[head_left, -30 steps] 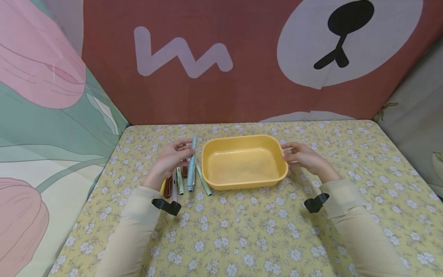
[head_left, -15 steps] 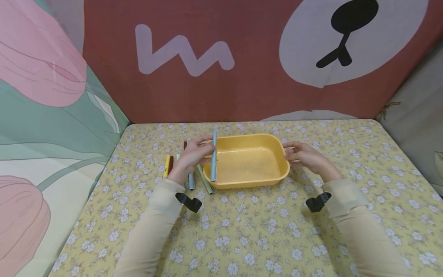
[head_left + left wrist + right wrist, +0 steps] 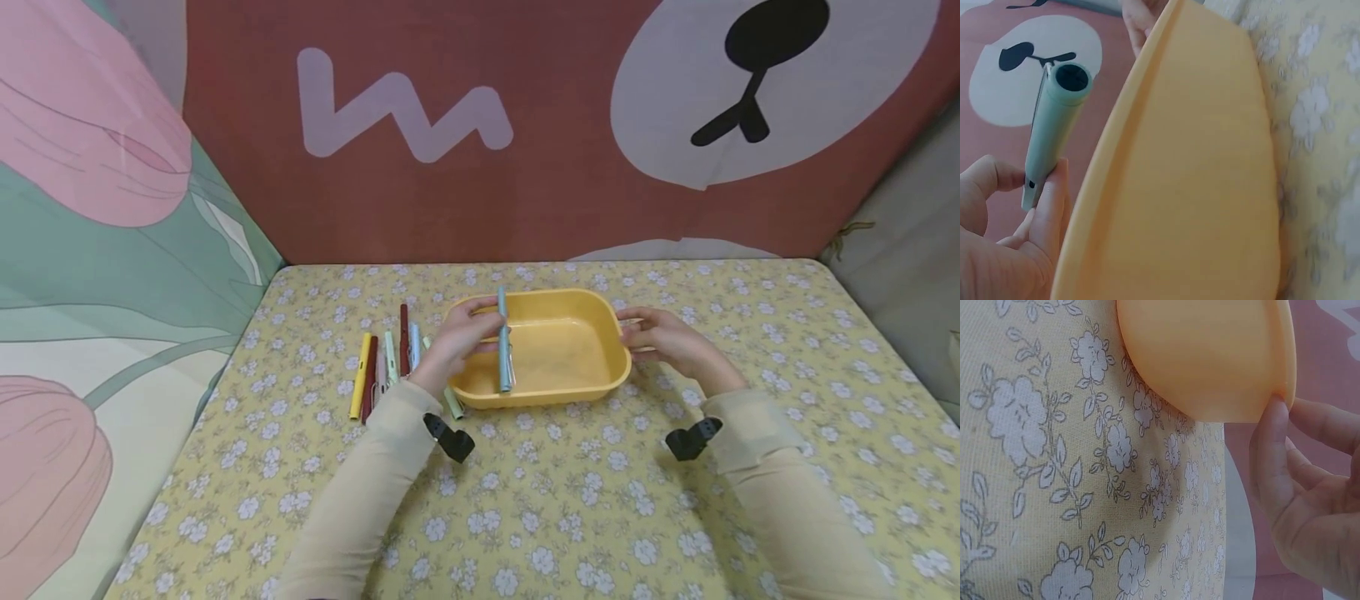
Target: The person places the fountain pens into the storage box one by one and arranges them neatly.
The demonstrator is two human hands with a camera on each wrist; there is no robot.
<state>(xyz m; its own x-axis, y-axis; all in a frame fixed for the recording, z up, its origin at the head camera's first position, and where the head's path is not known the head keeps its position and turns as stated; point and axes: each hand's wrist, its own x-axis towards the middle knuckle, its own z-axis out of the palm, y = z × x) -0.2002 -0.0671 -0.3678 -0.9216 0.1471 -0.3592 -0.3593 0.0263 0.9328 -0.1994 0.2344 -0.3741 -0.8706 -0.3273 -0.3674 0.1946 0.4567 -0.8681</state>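
My left hand point(image 3: 467, 335) pinches a light blue pen point(image 3: 504, 350) between thumb and fingers, over the left part of a yellow plastic basin point(image 3: 551, 395). In the left wrist view the pen point(image 3: 1054, 128) looks pale green, its clip on one side and its dark, round end facing the camera, beside the basin's outer wall point(image 3: 1191, 162). My right hand point(image 3: 660, 342) holds the basin's right end; the right wrist view shows the thumb and a finger at the rim point(image 3: 1288, 356). The basin's bare floor shows right of the pen.
Left of the basin several pens lie side by side on the flowered cloth point(image 3: 525, 500): a yellow pen point(image 3: 361, 375), dark red pens point(image 3: 404, 337) and pale green pens point(image 3: 389, 354) among them. My left hand and sleeve partly hide them. A printed fabric wall point(image 3: 450, 208) stands behind.
My left hand has carried the light blue pen rightward from beside the other pens to over the basin, uncovering the yellow and dark red pens. The right hand stays at the basin's rim.
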